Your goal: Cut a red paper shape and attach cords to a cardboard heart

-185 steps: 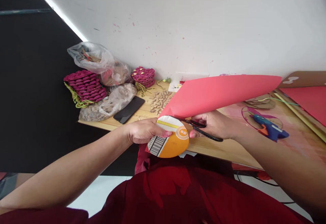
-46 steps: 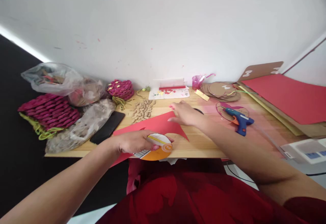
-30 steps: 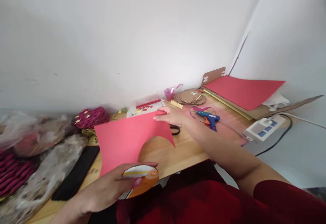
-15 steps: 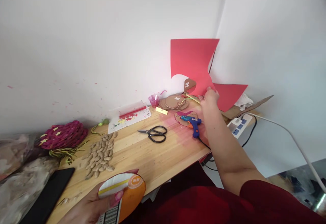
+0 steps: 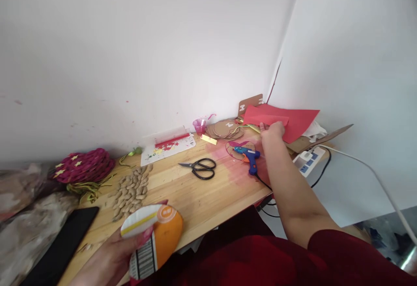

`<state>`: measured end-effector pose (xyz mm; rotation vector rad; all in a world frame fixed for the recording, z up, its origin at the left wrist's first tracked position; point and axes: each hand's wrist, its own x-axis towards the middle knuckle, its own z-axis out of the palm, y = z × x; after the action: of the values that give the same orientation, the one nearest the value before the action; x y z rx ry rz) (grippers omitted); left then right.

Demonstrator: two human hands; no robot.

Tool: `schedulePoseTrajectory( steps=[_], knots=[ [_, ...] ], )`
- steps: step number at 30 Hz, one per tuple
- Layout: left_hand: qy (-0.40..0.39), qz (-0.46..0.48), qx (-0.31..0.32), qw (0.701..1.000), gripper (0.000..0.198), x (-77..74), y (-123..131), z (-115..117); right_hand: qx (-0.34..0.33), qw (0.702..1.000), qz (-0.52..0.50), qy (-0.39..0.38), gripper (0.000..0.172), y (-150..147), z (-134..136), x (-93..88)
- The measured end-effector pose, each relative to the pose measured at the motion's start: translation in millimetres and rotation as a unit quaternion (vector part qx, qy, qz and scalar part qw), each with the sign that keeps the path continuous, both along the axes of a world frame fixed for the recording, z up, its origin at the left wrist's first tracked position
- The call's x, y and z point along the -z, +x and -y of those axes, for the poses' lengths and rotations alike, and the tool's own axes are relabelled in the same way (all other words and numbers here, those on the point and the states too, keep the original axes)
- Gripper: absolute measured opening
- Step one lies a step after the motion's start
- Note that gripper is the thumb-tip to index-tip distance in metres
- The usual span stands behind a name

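Printed disc (image 5: 169,231), orange and white with a barcode, gripped in the left hand (image 5: 117,251), thumb across its face, over the near edge of the bench (image 5: 192,208). At the far right corner, the right hand (image 5: 273,130) meets the red paper (image 5: 257,112); whether its fingers are closed on it cannot be told. Black-handled scissors (image 5: 194,169) lie mid-bench, blades pointing left, between a heap of peanuts (image 5: 132,190) and a blue glue gun (image 5: 251,156). Stacked cardboard pieces (image 5: 221,126) lie near the far edge.
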<state>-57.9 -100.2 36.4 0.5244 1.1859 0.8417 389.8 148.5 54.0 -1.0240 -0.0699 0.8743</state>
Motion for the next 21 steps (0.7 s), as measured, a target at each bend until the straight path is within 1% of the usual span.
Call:
schedulePoseTrajectory(
  steps=[1, 3, 6, 8, 10, 11, 12, 13, 14, 15, 16, 17, 18, 19, 20, 21],
  knots=[
    [0.005, -0.008, -0.021, 1.000, 0.077, -1.6, 1.8, -2.9, 0.000, 1.000, -0.022, 0.001, 0.039, -3.4, 1.5, -0.9],
    [0.007, -0.009, -0.051, 0.999, 0.077, -3.1, 5.8, -10.6, -0.026, 0.997, -0.072, 0.009, 0.043, -14.5, 4.6, -3.5],
    [0.035, 0.005, -0.123, 0.992, 0.067, -1.3, 10.2, -25.1, -0.095, 0.988, -0.117, 0.026, 0.047, -41.2, 8.8, -7.5],
    [0.046, 0.020, -0.151, 0.987, 0.061, 0.7, 12.0, -34.5, -0.156, 0.979, -0.124, 0.036, 0.041, -64.6, 11.9, -8.4],
    [0.055, 0.033, -0.163, 0.984, 0.056, 1.5, 13.5, -43.1, -0.222, 0.969, -0.097, 0.044, 0.030, -91.1, 16.6, -6.3],
    [0.064, 0.045, -0.160, 0.984, 0.052, 1.1, 14.4, -47.2, -0.256, 0.963, -0.065, 0.048, 0.025, -104.9, 19.8, -4.1],
    [0.078, 0.053, -0.164, 0.982, 0.049, 0.1, 15.4, -51.4, -0.294, 0.954, -0.016, 0.051, 0.022, -118.7, 23.4, -1.4],
    [0.087, 0.058, -0.169, 0.980, 0.046, -1.6, 16.6, -55.6, -0.337, 0.939, 0.051, 0.055, 0.019, -132.1, 27.2, 1.5],
    [0.094, 0.061, -0.171, 0.979, 0.047, -3.7, 17.9, -60.0, -0.401, 0.904, 0.134, 0.060, 0.018, -144.8, 31.0, 4.3],
    [0.091, 0.059, -0.182, 0.977, 0.047, -6.2, 19.5, -64.6, -0.466, 0.852, 0.232, 0.061, 0.018, -156.9, 34.3, 6.6],
    [0.088, 0.058, -0.192, 0.976, 0.046, -8.9, 21.2, -69.4, -0.515, 0.785, 0.339, 0.064, 0.020, -168.2, 37.2, 8.2],
    [0.087, 0.062, -0.199, 0.974, 0.045, -11.6, 23.0, -74.5, -0.548, 0.711, 0.437, 0.064, 0.021, -178.7, 39.4, 9.0],
    [0.090, 0.070, -0.203, 0.973, 0.043, -14.1, 24.8, -79.8, -0.562, 0.643, 0.517, 0.059, 0.023, -188.6, 41.2, 9.0],
    [0.097, 0.078, -0.206, 0.971, 0.042, -16.3, 26.6, -85.3, -0.561, 0.594, 0.574, 0.055, 0.024, -197.9, 42.5, 8.5],
    [0.108, 0.086, -0.210, 0.968, 0.041, -18.0, 28.4, -91.0, -0.554, 0.571, 0.604, 0.052, 0.025, -206.7, 43.5, 7.9],
    [0.120, 0.093, -0.212, 0.965, 0.041, -19.3, 30.0, -96.9, -0.552, 0.573, 0.603, 0.056, 0.027, -214.7, 44.3, 7.6]
  ],
)
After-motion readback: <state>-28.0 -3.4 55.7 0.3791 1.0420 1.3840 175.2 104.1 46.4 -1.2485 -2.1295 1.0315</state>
